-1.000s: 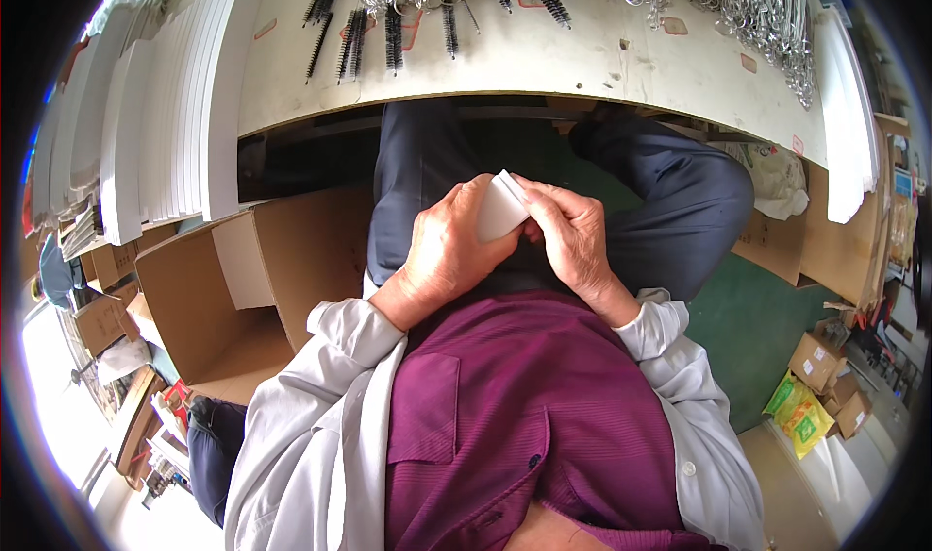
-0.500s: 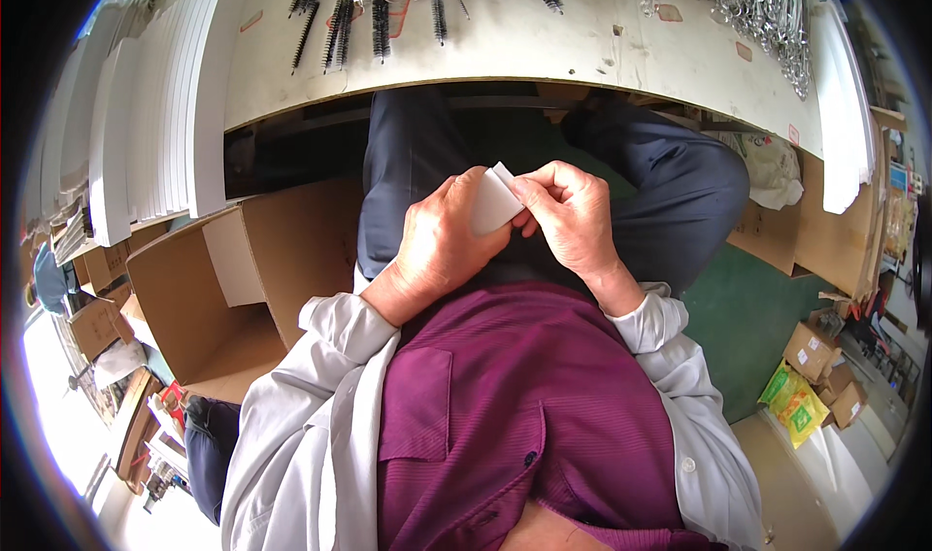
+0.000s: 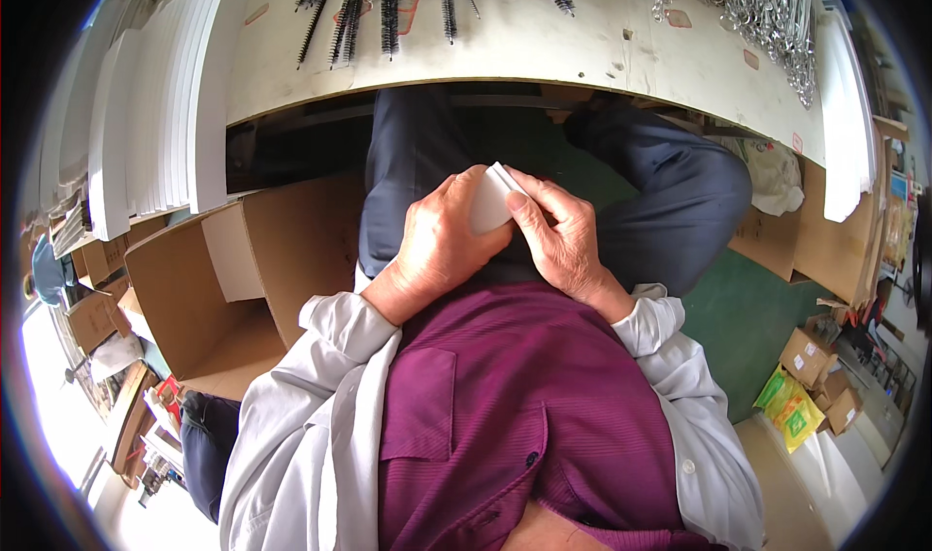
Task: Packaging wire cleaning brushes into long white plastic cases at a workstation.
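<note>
Above my lap, both hands are on a small white cardboard box (image 3: pixel 491 204), held tilted; only its end and part of a side show. My left hand (image 3: pixel 442 235) wraps round the box from the left, fingers curled beneath it and out of sight. On the other side my right hand (image 3: pixel 561 235) pinches the upper right edge, with the thumb on the front and the fingers behind. Whatever the box may contain is hidden.
On the white workbench (image 3: pixel 544 61) ahead lie black bristle brushes (image 3: pixel 389 25) and bunches of wire pieces (image 3: pixel 777 17). White folded cardboard (image 3: pixel 165 104) stands in a row at left. An open carton (image 3: pixel 209 289) sits by my left side, smaller boxes (image 3: pixel 806 355) at right.
My right hand has shifted its grip along the box edge, its thumb now lying over the front. The left hand stays nearly still.
</note>
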Tool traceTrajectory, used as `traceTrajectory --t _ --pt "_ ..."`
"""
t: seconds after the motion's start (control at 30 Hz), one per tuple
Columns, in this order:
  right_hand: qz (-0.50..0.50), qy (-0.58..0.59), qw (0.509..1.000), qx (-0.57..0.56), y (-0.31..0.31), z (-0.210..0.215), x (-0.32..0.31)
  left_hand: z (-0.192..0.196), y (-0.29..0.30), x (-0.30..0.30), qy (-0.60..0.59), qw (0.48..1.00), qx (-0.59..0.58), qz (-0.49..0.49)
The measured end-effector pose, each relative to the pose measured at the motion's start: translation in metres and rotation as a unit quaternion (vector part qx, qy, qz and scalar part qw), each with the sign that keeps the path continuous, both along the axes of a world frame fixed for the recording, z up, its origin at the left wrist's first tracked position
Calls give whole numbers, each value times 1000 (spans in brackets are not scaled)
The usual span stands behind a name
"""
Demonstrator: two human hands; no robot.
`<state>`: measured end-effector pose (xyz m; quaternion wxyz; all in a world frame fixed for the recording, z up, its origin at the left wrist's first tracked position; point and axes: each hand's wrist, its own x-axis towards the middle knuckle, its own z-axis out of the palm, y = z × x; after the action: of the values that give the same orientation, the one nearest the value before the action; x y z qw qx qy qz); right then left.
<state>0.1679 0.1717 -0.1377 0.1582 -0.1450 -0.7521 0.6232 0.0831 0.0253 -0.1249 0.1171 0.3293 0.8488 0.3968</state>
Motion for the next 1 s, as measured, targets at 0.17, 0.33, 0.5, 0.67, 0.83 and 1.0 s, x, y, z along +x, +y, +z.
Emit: traceTrajectory --t 0.17,0.33,0.5,0.67,0.83,1.0 --pt "60 -5 996 59 1 3 2 -1 -2 1 -18 1000 -12 2" --pt "77 -3 992 97 0 7 2 -4 -2 0 -14 1000 -3 5" --pt "106 -26 989 102 -1 13 0 -2 -6 0 -5 1000 -11 8" --pt "60 -34 998 0 -4 14 -9 4 -5 -4 36 999 18 23" --pt "2 -37 994 -100 18 27 -25 39 -32 -12 -33 998 -51 -5" --pt "1 87 977 195 49 57 -55 74 -59 -39 36 993 -72 87"
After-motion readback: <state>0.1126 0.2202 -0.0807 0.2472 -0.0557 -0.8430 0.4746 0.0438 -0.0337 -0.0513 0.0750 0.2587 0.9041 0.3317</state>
